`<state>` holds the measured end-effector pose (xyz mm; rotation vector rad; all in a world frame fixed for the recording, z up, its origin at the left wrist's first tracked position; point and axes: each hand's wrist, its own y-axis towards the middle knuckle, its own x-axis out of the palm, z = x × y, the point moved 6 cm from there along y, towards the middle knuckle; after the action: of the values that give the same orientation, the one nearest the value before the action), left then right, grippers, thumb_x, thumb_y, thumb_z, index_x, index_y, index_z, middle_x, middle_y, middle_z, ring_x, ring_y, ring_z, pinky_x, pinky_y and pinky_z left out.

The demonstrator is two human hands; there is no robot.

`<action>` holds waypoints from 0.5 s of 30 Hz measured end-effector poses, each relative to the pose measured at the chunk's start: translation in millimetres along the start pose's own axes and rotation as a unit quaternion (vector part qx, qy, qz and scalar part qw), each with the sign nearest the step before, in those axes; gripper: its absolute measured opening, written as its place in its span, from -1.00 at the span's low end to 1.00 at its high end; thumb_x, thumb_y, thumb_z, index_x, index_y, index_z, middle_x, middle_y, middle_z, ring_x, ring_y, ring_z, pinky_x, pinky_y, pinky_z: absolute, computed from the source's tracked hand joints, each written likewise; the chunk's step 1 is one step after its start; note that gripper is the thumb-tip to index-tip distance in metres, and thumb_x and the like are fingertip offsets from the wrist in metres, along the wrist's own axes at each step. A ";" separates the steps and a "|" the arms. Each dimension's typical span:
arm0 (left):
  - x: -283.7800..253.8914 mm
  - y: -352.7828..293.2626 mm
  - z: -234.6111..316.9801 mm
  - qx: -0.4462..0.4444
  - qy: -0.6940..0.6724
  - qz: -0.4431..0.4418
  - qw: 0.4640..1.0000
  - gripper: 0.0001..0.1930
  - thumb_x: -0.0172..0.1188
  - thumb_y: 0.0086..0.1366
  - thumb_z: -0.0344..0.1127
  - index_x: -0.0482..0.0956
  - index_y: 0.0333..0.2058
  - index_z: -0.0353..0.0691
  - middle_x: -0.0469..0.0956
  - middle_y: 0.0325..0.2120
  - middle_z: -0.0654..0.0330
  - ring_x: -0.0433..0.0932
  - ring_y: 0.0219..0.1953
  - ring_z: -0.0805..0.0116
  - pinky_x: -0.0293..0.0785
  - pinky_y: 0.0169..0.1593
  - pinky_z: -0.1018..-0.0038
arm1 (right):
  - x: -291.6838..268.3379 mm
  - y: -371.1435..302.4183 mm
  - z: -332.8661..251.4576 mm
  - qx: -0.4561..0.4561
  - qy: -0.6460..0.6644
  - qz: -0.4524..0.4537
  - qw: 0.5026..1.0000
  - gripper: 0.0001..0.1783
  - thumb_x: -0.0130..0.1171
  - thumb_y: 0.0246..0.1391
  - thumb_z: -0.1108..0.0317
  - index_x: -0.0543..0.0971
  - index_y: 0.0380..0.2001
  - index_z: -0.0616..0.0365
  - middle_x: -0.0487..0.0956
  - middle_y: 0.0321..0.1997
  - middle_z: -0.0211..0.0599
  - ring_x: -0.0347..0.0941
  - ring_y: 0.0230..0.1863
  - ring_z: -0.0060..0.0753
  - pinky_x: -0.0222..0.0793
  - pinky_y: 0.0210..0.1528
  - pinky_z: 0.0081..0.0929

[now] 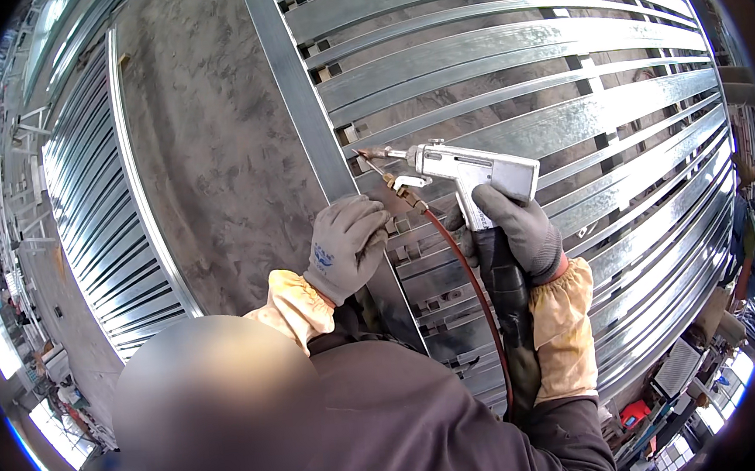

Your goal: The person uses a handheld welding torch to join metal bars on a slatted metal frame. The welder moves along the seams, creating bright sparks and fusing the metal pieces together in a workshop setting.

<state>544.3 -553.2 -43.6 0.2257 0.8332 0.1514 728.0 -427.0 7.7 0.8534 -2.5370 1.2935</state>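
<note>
My right hand point(522, 230), in a grey glove, grips the black-wrapped handle of a white and silver handheld welding gun point(487, 171). The gun's copper-coloured nozzle points left, at the inner edge of a galvanized metal frame's side bar point(302, 101). A brass wire guide with a white bracket sits below the nozzle, and a dark red hose point(466, 273) runs down from it beside my right forearm. My left hand point(348, 246), also gloved, lies over the side bar just left of the guide. Its fingers are curled closed; what they hold, if anything, is hidden.
Long metal slats point(505, 51) stretch right from the side bar, with gaps between them. Another slatted panel point(113, 210) lies on the grey floor point(212, 116) to the left. Racks and clutter line the far left, and a red object point(635, 413) stands at lower right.
</note>
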 end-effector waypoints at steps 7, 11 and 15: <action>16.5 -15.3 1.9 0.083 0.037 0.017 0.996 -0.52 0.28 -0.12 -0.37 0.58 -0.10 -0.10 0.49 -0.01 0.19 0.40 0.09 0.03 0.33 0.13 0.10 | -8.5 21.4 6.3 -0.032 -0.061 0.004 0.998 -0.65 0.09 0.26 0.28 0.48 0.01 0.28 0.56 -0.25 -0.34 0.56 -0.47 -0.54 0.47 -0.50 -0.55; 18.5 -16.2 0.7 0.086 0.038 0.015 0.995 -0.52 0.28 -0.13 -0.37 0.58 -0.11 -0.09 0.50 -0.02 0.19 0.40 0.08 0.04 0.34 0.13 0.11 | -3.3 18.6 7.7 0.022 0.030 -0.032 0.999 -0.65 0.11 0.25 0.27 0.47 0.00 0.28 0.55 -0.25 -0.33 0.56 -0.48 -0.52 0.47 -0.51 -0.58; 20.3 -16.7 -0.1 0.089 0.043 0.011 0.995 -0.54 0.27 -0.14 -0.36 0.59 -0.14 -0.09 0.50 -0.02 0.20 0.38 0.09 0.06 0.34 0.13 0.12 | -4.4 19.5 7.4 0.029 0.029 0.000 0.999 -0.60 0.17 0.22 0.23 0.47 0.02 0.26 0.55 -0.28 -0.30 0.56 -0.50 -0.49 0.47 -0.52 -0.57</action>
<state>558.5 -564.9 -62.4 0.3979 0.9313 0.1087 721.5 -422.0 -11.9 0.8149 -2.4653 1.3783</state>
